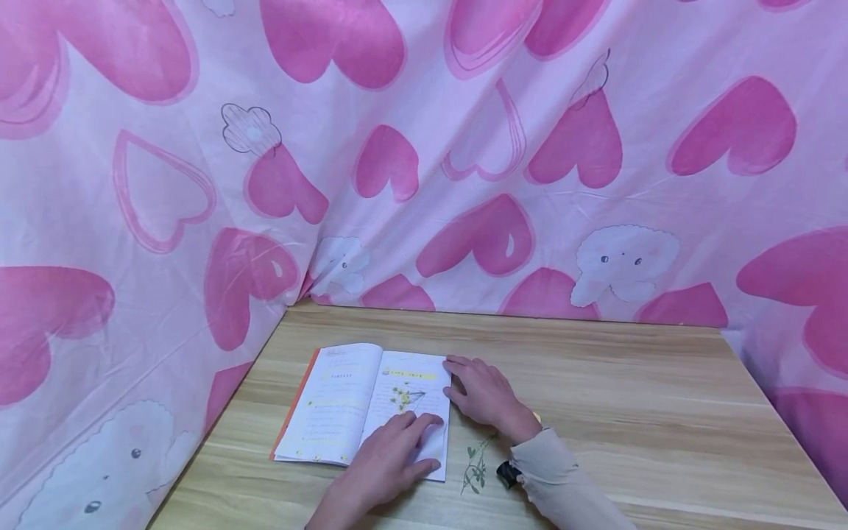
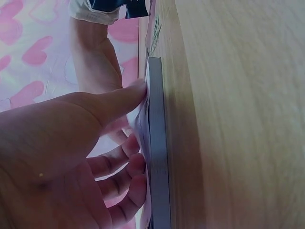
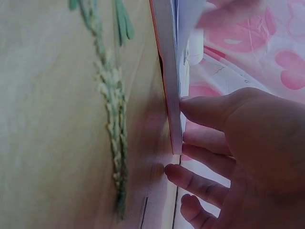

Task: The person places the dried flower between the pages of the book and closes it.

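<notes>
An open book [image 1: 331, 412] with an orange cover edge lies on the wooden table. A small sprig of yellow flowers [image 1: 401, 398] shows on its right page; I cannot tell whether it is real or printed. My left hand [image 1: 387, 460] rests on the lower part of that page, its thumb and bent fingers against the paper, which bulges up slightly. Along the book's right edge lies my right hand [image 1: 486, 394], fingers spread. Its thumb [image 3: 205, 112] touches the page edge, and its lower fingertips extend past the book's corner.
A thin green sprig [image 1: 474, 471] lies on the table [image 1: 636, 412], right of the book and near my right sleeve. A small yellow thing [image 1: 537, 417] peeks out behind the right wrist. Pink heart-print curtains [image 1: 397, 243] border the table's back and sides.
</notes>
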`<state>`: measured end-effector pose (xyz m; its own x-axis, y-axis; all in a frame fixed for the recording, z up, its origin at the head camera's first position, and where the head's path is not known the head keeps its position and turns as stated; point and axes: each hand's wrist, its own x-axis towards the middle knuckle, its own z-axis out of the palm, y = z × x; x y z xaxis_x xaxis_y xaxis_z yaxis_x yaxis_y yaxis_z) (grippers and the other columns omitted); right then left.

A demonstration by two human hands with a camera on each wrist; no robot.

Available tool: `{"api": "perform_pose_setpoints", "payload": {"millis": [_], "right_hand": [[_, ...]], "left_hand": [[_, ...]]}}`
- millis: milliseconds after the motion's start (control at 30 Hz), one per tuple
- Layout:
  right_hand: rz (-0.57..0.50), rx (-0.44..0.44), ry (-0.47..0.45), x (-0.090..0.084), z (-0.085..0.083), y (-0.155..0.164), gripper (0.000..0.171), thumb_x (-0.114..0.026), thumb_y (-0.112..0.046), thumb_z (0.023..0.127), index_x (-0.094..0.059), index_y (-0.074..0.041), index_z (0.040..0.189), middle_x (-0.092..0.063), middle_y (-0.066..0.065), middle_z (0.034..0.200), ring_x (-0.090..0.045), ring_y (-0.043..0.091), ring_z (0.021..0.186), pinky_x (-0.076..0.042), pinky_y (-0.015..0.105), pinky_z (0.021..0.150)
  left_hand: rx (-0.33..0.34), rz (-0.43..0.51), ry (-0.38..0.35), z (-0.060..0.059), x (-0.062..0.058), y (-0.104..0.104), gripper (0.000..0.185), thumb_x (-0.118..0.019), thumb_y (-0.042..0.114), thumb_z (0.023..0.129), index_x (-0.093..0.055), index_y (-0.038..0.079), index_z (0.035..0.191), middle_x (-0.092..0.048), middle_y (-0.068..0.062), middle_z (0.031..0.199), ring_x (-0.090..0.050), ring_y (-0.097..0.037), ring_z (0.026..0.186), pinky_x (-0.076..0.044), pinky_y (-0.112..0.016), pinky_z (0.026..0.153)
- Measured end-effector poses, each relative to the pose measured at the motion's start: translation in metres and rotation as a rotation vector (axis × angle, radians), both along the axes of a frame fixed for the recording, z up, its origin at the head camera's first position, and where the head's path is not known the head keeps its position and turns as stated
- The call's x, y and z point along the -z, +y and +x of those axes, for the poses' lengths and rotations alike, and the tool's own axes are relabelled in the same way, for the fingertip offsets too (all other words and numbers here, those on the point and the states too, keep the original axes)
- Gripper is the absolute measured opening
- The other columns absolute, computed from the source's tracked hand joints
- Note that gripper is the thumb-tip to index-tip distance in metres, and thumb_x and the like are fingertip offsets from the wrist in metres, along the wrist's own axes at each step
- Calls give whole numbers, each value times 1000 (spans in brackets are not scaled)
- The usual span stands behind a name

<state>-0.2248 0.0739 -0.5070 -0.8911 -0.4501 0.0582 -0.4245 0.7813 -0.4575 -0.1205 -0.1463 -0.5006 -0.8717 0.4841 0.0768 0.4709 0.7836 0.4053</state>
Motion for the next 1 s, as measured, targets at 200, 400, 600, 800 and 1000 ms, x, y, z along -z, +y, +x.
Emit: {"api": "perform_pose_setpoints", "payload": {"millis": [200,400,600,800,1000], "right_hand": [[-25,7,23,0,-1,1,55,-75,-30,103,-62,-9,152,-58,11,161,-57,40,146,-50,60,116],[-31,71,44,0,-2,3,48,-68,-26,107,-63,-3,149,-62,16,156,-60,39,144,-51,59,116],[-17,104,12,2,-1,5,46,-67,-28,108,-65,-4,148,-65,17,152,-62,40,142,-53,59,114],[-17,76,16,6,1,6,57,-71,-37,105,-59,-10,155,-55,13,164,-56,40,148,-52,64,112],[-24,47,16,5,-1,5,55,-75,-36,103,-64,-14,152,-58,9,162,-57,39,147,-54,63,110]], "left_hand": [[11,0,41,-1,2,2,61,-79,35,99,-55,42,154,-55,11,105,-45,-1,81,-40,-19,68],[2,10,84,1,2,3,44,-80,29,97,-66,40,137,-58,10,108,-47,-1,81,-39,-17,63],[-54,-2,116,7,0,3,38,-79,41,98,-64,38,132,-60,12,113,-55,-3,90,-45,-21,67],[-102,-52,208,12,-5,4,55,-72,66,95,-63,29,135,-66,9,117,-63,-9,96,-55,-30,73],[-129,-34,216,15,-13,6,52,-75,40,101,-59,20,146,-69,1,129,-69,-15,116,-62,-38,90]]}}
